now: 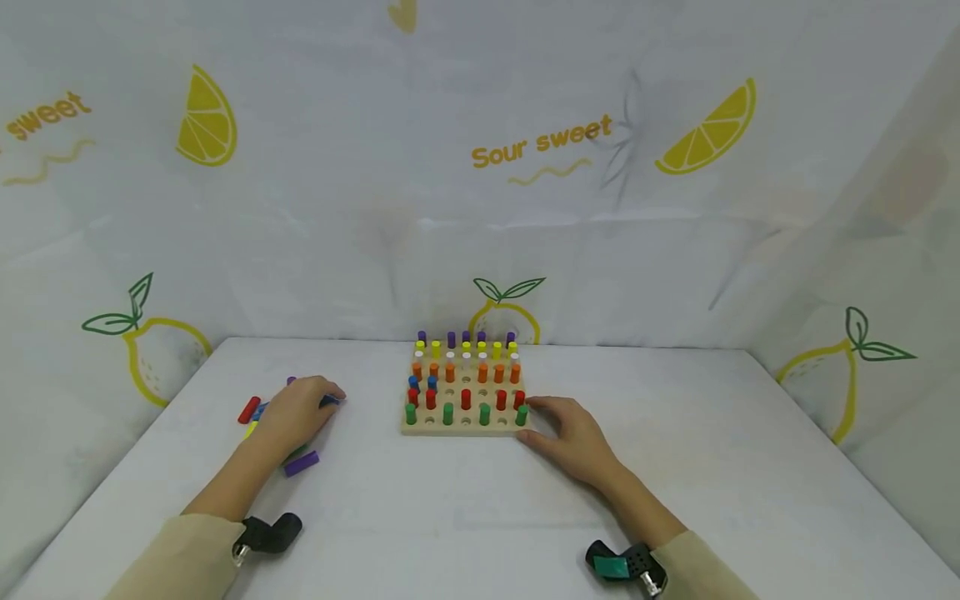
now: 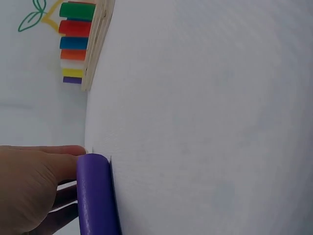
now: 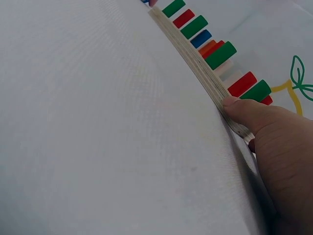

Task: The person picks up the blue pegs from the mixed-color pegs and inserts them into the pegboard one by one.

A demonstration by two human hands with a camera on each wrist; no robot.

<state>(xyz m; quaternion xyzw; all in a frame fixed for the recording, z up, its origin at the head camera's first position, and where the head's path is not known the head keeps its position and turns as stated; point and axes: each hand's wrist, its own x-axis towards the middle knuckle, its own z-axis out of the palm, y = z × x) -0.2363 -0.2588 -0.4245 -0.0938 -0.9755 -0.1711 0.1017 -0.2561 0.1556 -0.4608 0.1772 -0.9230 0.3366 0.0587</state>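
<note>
A wooden pegboard (image 1: 455, 429) stands on the table, carrying rows of green, red, blue, orange, white, yellow and purple pegs. My right hand (image 1: 573, 442) grips its front right corner; in the right wrist view the thumb (image 3: 239, 108) lies against the board's front edge. To the left of the board, my left hand (image 1: 296, 415) pinches a dark blue peg (image 1: 330, 401) between thumb and fingers, close over the table. The left wrist view hides that peg behind the hand and shows a loose purple peg (image 2: 95, 196) in front.
Beside and partly under the left hand lie loose pegs: a red peg (image 1: 249, 409), a blue peg (image 1: 259, 412), a yellow peg (image 1: 251, 429) and a purple peg (image 1: 302, 464). A white sheet printed with lemons (image 1: 420, 208) hangs behind the table (image 1: 420, 517).
</note>
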